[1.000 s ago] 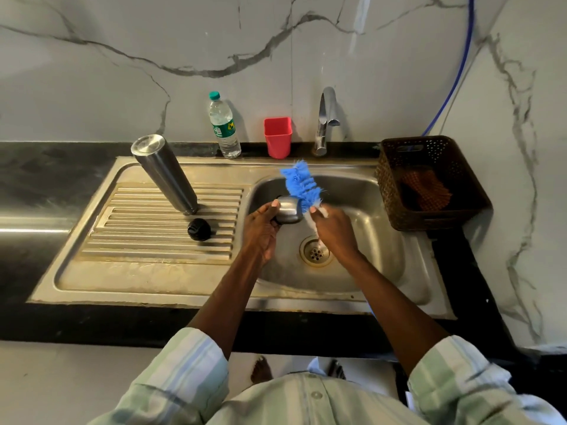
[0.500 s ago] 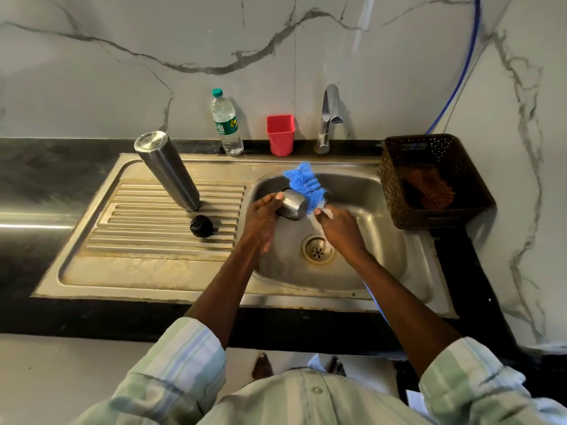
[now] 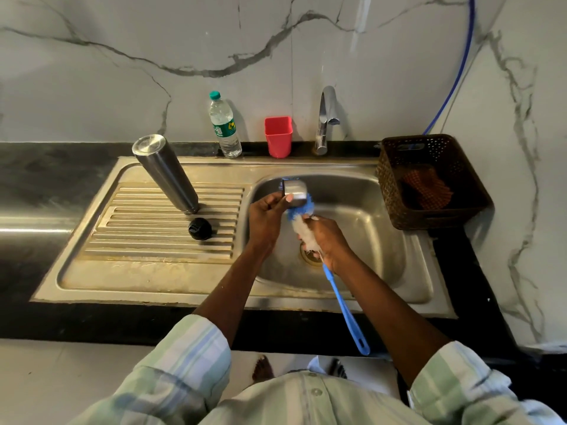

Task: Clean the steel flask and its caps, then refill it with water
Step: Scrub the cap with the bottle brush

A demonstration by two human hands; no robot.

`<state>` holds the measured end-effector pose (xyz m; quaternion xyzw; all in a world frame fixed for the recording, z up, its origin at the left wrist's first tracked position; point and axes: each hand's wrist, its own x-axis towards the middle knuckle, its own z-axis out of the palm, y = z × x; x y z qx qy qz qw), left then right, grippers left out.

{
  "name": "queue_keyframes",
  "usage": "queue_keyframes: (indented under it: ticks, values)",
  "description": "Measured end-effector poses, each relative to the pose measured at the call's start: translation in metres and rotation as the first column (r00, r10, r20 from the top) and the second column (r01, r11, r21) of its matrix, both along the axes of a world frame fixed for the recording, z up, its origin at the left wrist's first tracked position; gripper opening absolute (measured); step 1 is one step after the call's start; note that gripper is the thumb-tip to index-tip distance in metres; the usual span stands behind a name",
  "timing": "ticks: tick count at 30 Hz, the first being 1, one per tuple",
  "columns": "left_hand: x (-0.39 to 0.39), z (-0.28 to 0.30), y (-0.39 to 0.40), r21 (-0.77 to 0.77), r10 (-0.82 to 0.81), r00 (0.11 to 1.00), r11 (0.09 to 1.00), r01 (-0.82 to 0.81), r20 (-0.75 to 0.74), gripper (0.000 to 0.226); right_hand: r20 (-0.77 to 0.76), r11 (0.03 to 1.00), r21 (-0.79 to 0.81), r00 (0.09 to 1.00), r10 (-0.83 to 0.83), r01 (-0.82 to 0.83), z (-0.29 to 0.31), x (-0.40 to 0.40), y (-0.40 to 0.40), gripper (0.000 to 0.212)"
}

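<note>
2 hands work over the steel sink basin. Left hand pinches the small shiny steel cup cap, thumb on its rim. Right hand is curled around the white bristles of the blue long-handled bottle brush, its blue tip inside the cap. Since 0.5 s ago, the brush has pushed deeper and its handle now shows. Tall steel flask stands inverted on the ribbed drainboard, round black inner cap just beside it.
</note>
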<state>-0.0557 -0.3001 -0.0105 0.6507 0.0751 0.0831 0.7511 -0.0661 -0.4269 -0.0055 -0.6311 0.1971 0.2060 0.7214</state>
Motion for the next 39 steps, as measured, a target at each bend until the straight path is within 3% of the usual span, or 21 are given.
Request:
queue_keyframes:
  ticks: [3, 8, 13, 17, 22, 26, 29, 31, 32, 33, 35, 39]
  values:
    - [0.004, 0.002, 0.002, 0.007, 0.071, 0.997, 0.997, -0.07, -0.01, 0.012, -0.015, 1.0, 0.021, 1.0, 0.014, -0.014, -0.004, -0.003, 0.009, 0.021]
    - [-0.008, 0.006, -0.016, 0.122, -0.008, 0.999, 0.993, 0.002, 0.05, 0.018, -0.039, 0.995, 0.089, 0.998, -0.048, 0.051, 0.009, 0.017, 0.002, 0.019]
    - [0.007, 0.003, -0.002, 0.018, 0.147, 0.989, 0.989, -0.147, 0.017, 0.02, -0.022, 0.981, 0.175, 0.996, -0.082, 0.085, 0.009, 0.002, 0.008, 0.019]
    - [-0.003, 0.01, -0.014, 0.102, 0.001, 0.998, 0.995, -0.008, 0.063, 0.013, -0.027, 0.973, 0.198, 0.993, -0.115, 0.118, 0.009, 0.02, 0.001, 0.02]
    - [0.016, 0.008, -0.004, -0.01, 0.189, 0.982, 0.982, -0.189, 0.013, 0.022, -0.035, 0.962, 0.268, 0.998, -0.048, 0.056, 0.013, 0.01, 0.007, 0.017]
    - [0.0, 0.008, -0.019, 0.102, 0.029, 0.993, 0.994, -0.041, 0.113, 0.018, -0.051, 0.955, 0.276, 0.994, -0.098, 0.109, 0.017, 0.021, 0.001, 0.018]
    - [0.004, -0.006, -0.009, 0.201, 0.128, 0.986, 0.969, -0.148, 0.106, 0.016, -0.003, 0.96, 0.259, 0.994, -0.111, 0.108, 0.026, 0.016, 0.001, 0.018]
    - [0.006, -0.015, -0.003, 0.239, 0.143, 0.989, 0.959, -0.149, 0.043, 0.013, 0.071, 0.983, 0.179, 0.996, -0.062, 0.048, 0.034, 0.01, 0.006, 0.018]
    - [0.003, -0.02, -0.004, 0.258, 0.105, 0.994, 0.96, -0.107, 0.021, 0.014, 0.145, 0.999, 0.048, 0.989, -0.005, -0.002, 0.036, 0.01, 0.009, 0.02]
    - [0.0, -0.024, -0.007, 0.276, 0.058, 0.998, 0.959, -0.059, 0.011, 0.015, 0.229, 0.986, -0.164, 0.97, 0.08, -0.043, 0.033, 0.014, 0.012, 0.024]
    - [-0.005, -0.029, -0.013, 0.274, -0.002, 1.0, 0.962, -0.001, 0.01, 0.015, 0.325, 0.836, -0.547, 0.913, 0.247, -0.031, 0.027, 0.026, 0.01, 0.028]
    - [-0.011, -0.026, -0.008, 0.182, -0.011, 1.0, 0.983, 0.016, -0.024, 0.021, 0.294, 0.734, -0.678, 0.902, 0.315, -0.035, 0.018, 0.046, -0.01, 0.027]
